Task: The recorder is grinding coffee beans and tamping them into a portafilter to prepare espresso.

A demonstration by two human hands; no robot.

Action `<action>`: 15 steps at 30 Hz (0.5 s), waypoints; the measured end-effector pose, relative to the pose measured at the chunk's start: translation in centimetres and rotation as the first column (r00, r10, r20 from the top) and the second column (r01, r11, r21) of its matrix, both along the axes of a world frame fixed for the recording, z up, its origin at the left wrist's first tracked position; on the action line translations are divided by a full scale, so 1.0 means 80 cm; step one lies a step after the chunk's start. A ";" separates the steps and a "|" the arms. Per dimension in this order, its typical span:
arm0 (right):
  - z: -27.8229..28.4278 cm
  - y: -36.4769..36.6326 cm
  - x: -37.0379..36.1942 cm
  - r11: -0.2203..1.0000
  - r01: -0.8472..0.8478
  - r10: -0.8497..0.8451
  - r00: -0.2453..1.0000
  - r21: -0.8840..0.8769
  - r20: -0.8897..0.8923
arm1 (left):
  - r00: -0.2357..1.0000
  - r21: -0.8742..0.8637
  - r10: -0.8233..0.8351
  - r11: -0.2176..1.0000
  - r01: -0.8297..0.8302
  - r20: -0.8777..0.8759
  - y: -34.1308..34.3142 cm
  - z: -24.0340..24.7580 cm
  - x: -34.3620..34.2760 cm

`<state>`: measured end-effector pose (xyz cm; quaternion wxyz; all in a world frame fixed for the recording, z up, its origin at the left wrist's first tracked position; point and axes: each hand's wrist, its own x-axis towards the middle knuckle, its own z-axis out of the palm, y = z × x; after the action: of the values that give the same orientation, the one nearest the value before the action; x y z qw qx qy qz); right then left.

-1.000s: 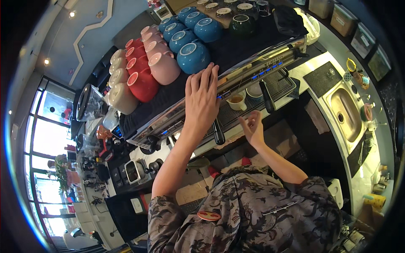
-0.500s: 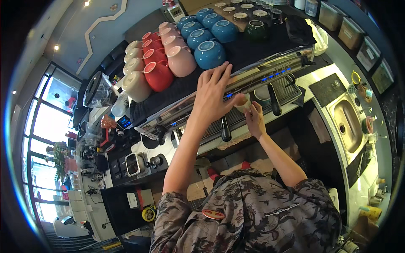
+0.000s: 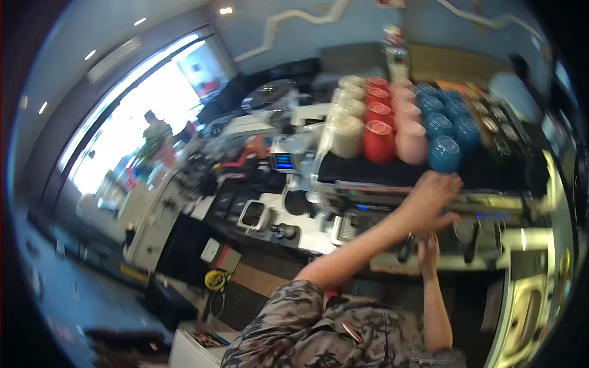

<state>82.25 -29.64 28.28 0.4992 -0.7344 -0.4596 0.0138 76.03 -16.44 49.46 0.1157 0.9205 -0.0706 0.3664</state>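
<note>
My left hand (image 3: 434, 199) lies along the front top edge of the espresso machine (image 3: 368, 191), open, its fingers stretched just below an upturned blue cup (image 3: 445, 155) and its thumb pointing out to the right. Below it, my right hand (image 3: 429, 253) reaches up to the machine's front with fingers drawn together. The half-second-old frame shows a small pale cup in those fingers; motion blur and my left hand now mostly hide it. A black portafilter handle (image 3: 405, 249) sticks out left of my right hand, and a second portafilter handle (image 3: 471, 250) to its right.
Rows of white, red (image 3: 378, 142), pink and blue cups stand upside down on the machine. Left are a scale-like lit display (image 3: 283, 161), a square metal container (image 3: 253, 215) and a tamper (image 3: 284, 231). A sink (image 3: 526, 316) lies right; a person (image 3: 518, 92) is behind.
The view has swung left and up, showing more of the room and windows and blurring the picture. Both hands remain at the same part of the machine.
</note>
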 end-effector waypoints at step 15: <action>-0.096 0.003 0.038 0.968 -0.126 0.202 0.903 0.217 -0.378 | 1.000 -0.106 -0.012 0.994 0.011 -0.005 -0.011 -0.008 -0.001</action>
<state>85.32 -29.43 20.59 0.6460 -0.6244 -0.4085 0.1612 75.93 -17.29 48.82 0.1669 0.9136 -0.0558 0.3666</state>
